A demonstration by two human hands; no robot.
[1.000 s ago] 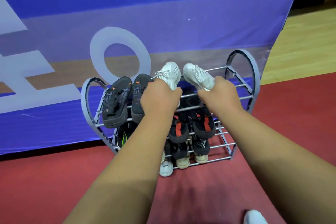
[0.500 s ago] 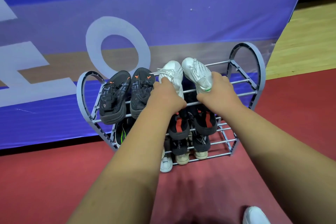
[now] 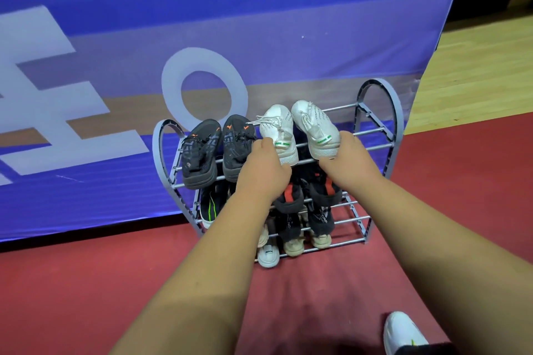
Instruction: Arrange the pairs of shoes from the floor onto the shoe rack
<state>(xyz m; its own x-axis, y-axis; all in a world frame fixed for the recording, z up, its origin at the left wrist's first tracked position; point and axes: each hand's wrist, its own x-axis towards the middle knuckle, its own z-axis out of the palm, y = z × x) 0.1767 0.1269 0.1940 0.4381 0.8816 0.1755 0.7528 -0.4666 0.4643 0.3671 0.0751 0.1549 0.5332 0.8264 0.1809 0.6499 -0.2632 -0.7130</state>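
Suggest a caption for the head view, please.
Left hand and right hand hold white sneakers beside black sneakers atop the shoe rack.

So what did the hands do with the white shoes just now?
They turned both a little straighter and closer together on the top shelf of the shoe rack. The left hand still grips the left white shoe by its heel, the right hand the right white shoe. The black pair stayed put.

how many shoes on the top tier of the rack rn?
4. Left black shoe and right black shoe sit leftmost; left white shoe in the left hand, right white shoe in the right hand. None seems hidden.
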